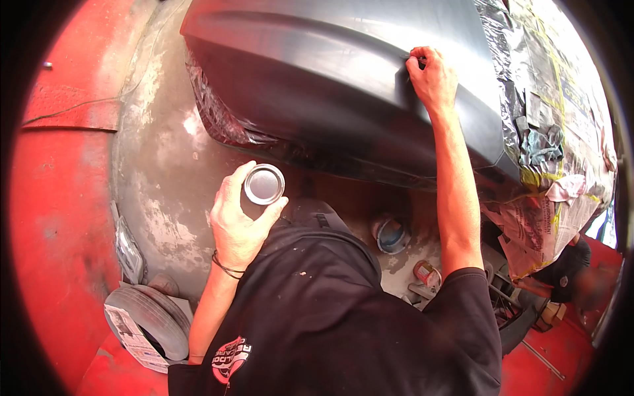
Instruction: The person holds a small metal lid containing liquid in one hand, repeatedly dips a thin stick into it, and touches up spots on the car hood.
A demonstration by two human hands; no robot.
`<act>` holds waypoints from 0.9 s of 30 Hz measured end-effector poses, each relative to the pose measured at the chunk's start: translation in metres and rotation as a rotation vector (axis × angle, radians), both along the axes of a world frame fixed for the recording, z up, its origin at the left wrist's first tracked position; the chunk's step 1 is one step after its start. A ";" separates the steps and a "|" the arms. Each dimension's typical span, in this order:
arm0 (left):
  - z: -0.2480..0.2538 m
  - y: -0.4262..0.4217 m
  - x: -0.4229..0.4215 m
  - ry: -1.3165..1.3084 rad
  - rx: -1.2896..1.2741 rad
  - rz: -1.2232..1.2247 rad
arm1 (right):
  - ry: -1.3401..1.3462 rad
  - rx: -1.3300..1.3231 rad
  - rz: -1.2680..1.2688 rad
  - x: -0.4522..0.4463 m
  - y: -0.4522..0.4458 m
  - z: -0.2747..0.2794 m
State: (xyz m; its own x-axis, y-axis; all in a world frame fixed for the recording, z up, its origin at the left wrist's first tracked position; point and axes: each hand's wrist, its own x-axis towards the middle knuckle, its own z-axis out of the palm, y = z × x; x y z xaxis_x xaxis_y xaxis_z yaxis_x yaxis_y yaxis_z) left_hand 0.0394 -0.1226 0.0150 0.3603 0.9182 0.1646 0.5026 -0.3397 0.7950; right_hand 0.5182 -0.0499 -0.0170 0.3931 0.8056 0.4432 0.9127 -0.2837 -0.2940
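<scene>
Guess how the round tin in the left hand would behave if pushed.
The tin is probably stiff, given its metallic sheen. Being round, it could roll if laid on its side. Its smooth-looking surface may prove slippery.

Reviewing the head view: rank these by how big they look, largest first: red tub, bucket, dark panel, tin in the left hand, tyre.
1. Panel
2. Tyre
3. Tin and bucket: too alike to rank
4. Tub
</scene>
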 end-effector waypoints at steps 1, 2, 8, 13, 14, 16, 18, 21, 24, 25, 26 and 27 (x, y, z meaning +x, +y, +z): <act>0.001 0.001 0.001 -0.002 0.001 -0.001 | 0.001 0.003 0.004 0.001 0.000 -0.001; 0.000 0.002 0.001 -0.005 0.003 0.001 | 0.002 0.005 0.008 0.000 0.000 0.000; -0.001 0.008 0.006 -0.018 0.011 0.006 | 0.008 -0.093 -0.049 -0.007 -0.001 0.010; 0.000 0.013 0.011 -0.026 0.013 0.005 | 0.007 0.006 0.014 -0.006 -0.002 0.005; 0.000 0.014 0.012 -0.028 0.008 0.006 | 0.007 0.006 0.015 -0.006 -0.002 0.005; -0.001 0.017 0.014 -0.033 -0.002 0.006 | 0.015 0.005 0.012 -0.007 -0.003 0.007; 0.001 0.019 0.015 -0.039 -0.009 0.008 | 0.035 0.005 0.004 -0.009 -0.003 0.008; 0.007 0.023 0.017 -0.068 -0.036 0.007 | 0.115 0.041 -0.013 -0.009 -0.002 0.010; 0.011 0.029 0.013 -0.074 -0.011 -0.006 | 0.210 0.109 -0.058 -0.018 -0.007 0.025; 0.011 0.032 0.010 -0.072 0.007 -0.016 | 0.220 0.130 -0.073 -0.022 -0.011 0.033; 0.011 0.036 0.007 -0.078 -0.008 -0.018 | 0.227 0.153 -0.091 -0.027 -0.016 0.042; 0.011 0.040 0.003 -0.085 -0.022 -0.025 | 0.232 0.178 -0.114 -0.033 -0.024 0.049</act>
State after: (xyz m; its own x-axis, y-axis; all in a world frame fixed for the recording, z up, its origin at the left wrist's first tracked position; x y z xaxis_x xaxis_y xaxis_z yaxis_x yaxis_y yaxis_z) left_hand 0.0421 -0.0827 0.0258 0.3687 0.9127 0.1760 0.4244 -0.3337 0.8417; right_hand 0.4856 -0.0741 0.0323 0.5832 0.6686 0.4614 0.7811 -0.3055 -0.5446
